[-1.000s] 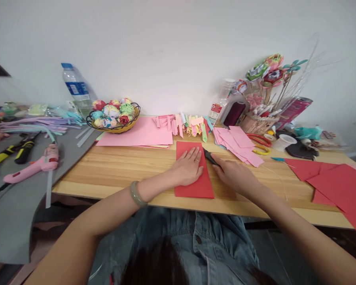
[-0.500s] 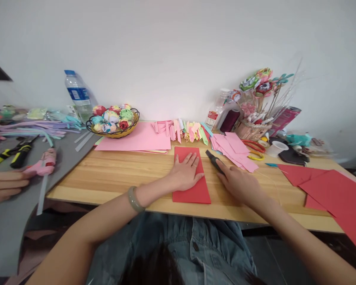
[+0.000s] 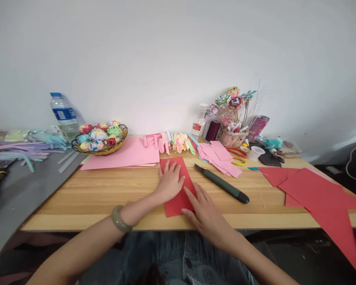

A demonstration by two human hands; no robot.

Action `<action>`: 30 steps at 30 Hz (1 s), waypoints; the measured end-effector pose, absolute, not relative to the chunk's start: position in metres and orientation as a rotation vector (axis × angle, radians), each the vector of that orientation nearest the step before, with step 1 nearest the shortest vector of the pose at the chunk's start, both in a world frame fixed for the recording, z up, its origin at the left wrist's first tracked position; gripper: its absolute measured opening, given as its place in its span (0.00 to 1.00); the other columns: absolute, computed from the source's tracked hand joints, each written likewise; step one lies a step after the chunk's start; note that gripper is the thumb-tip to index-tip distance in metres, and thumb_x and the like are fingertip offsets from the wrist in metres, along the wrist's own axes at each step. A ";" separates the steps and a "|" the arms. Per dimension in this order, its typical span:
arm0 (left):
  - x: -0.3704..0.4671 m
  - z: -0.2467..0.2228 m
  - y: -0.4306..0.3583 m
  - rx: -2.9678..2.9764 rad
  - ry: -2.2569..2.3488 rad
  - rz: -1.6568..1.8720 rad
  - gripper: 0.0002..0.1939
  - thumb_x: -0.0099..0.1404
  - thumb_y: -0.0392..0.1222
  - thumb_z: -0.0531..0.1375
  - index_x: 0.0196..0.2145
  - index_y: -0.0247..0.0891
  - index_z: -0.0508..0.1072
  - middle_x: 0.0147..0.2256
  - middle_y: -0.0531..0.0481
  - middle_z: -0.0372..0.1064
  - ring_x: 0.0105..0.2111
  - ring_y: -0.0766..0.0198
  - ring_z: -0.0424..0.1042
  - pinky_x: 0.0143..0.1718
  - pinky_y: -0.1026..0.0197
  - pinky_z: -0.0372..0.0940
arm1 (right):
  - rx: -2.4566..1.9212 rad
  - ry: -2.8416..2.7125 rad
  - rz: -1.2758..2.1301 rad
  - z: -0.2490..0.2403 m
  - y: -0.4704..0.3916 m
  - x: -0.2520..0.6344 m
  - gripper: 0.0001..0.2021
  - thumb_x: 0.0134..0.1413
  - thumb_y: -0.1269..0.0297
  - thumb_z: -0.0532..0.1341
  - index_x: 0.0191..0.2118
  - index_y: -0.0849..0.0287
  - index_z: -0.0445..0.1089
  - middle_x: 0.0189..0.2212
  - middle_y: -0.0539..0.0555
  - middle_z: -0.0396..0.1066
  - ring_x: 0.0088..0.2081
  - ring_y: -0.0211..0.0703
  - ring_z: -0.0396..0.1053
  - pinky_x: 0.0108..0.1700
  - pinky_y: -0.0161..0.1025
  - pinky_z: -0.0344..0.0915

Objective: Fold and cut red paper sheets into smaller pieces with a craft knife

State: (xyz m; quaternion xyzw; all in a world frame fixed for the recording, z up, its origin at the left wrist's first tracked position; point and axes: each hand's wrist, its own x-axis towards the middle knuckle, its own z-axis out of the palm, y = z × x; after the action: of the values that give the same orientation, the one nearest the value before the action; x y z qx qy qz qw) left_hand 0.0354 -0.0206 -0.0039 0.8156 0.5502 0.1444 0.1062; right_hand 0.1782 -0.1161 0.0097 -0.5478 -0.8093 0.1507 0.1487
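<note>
A folded-looking red paper (image 3: 173,206) lies lengthwise on the wooden table in front of me. My left hand (image 3: 169,183) rests flat on it, fingers spread, with a bracelet on the wrist. At the paper's right edge, my right hand (image 3: 203,209) touches it with fingers apart and nothing held. Just beyond that hand a dark green utility knife (image 3: 225,186) lies on the wood, its tip pointing up and left. Part of the red paper is hidden under both hands.
Pink sheets (image 3: 121,154) lie behind, beside a basket of paper flowers (image 3: 99,139). Folded strips (image 3: 179,142), pink slips (image 3: 221,158) and scissors (image 3: 239,155) sit further back. Large red sheets (image 3: 311,190) hang over the front edge at right. A bottle (image 3: 63,114) stands at left.
My right hand has let go of the utility knife, which now lies on the table, and has come onto the red paper's right side. The view has shifted; another person's hand at left is out of sight.
</note>
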 end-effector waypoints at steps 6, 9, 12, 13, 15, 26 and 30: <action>0.036 -0.009 -0.019 2.271 1.650 0.692 0.26 0.65 0.46 0.47 0.57 0.32 0.54 0.60 0.38 0.49 0.61 0.49 0.42 0.59 0.40 0.41 | -1.377 -1.541 1.142 0.010 -0.102 0.166 0.33 0.56 0.56 0.49 0.65 0.55 0.38 0.62 0.59 0.49 0.53 0.47 0.62 0.52 0.49 0.63; 0.037 -0.011 -0.017 2.178 1.667 0.852 0.27 0.64 0.46 0.48 0.58 0.32 0.52 0.60 0.36 0.49 0.61 0.50 0.44 0.59 0.42 0.44 | -1.371 -1.335 1.312 0.014 -0.095 0.166 0.35 0.54 0.58 0.50 0.65 0.55 0.37 0.57 0.61 0.57 0.33 0.41 0.72 0.36 0.45 0.71; 0.035 -0.009 -0.010 2.046 1.676 1.018 0.27 0.62 0.45 0.51 0.57 0.33 0.53 0.59 0.35 0.49 0.60 0.51 0.46 0.59 0.44 0.44 | -1.368 -1.411 1.221 0.023 -0.093 0.182 0.33 0.51 0.57 0.53 0.63 0.56 0.47 0.51 0.59 0.64 0.28 0.38 0.70 0.33 0.43 0.71; 0.033 -0.007 -0.006 1.991 1.662 1.086 0.27 0.62 0.44 0.52 0.57 0.33 0.54 0.59 0.36 0.50 0.60 0.52 0.47 0.59 0.45 0.44 | -1.372 -1.465 1.194 0.028 -0.093 0.191 0.31 0.51 0.57 0.54 0.61 0.58 0.50 0.47 0.58 0.67 0.28 0.38 0.69 0.32 0.42 0.71; 0.028 -0.004 0.001 1.843 1.563 1.216 0.28 0.61 0.43 0.54 0.57 0.34 0.54 0.58 0.37 0.52 0.60 0.53 0.49 0.59 0.48 0.46 | -1.387 -1.597 1.149 0.037 -0.096 0.213 0.27 0.52 0.54 0.54 0.56 0.61 0.59 0.37 0.55 0.71 0.29 0.39 0.69 0.33 0.41 0.69; 0.016 0.015 0.001 1.268 0.887 1.034 0.18 0.49 0.51 0.64 0.33 0.33 0.75 0.32 0.46 0.74 0.32 0.60 0.72 0.36 0.60 0.64 | -1.713 -1.700 0.486 0.047 -0.098 0.290 0.17 0.48 0.50 0.57 0.33 0.58 0.73 0.32 0.56 0.75 0.32 0.46 0.70 0.32 0.40 0.65; 0.014 0.019 0.000 1.185 0.884 0.987 0.20 0.43 0.48 0.68 0.32 0.32 0.75 0.30 0.47 0.74 0.28 0.64 0.71 0.33 0.63 0.63 | -1.765 -1.630 0.395 0.042 -0.090 0.293 0.17 0.44 0.51 0.59 0.35 0.58 0.74 0.35 0.56 0.76 0.36 0.51 0.71 0.34 0.43 0.66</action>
State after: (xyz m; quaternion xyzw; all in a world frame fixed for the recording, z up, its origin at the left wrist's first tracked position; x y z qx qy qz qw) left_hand 0.0136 0.0000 0.0190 0.5175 0.3859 0.4311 0.6304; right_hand 0.2929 -0.0897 0.0424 -0.6802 -0.6280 0.1521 0.3461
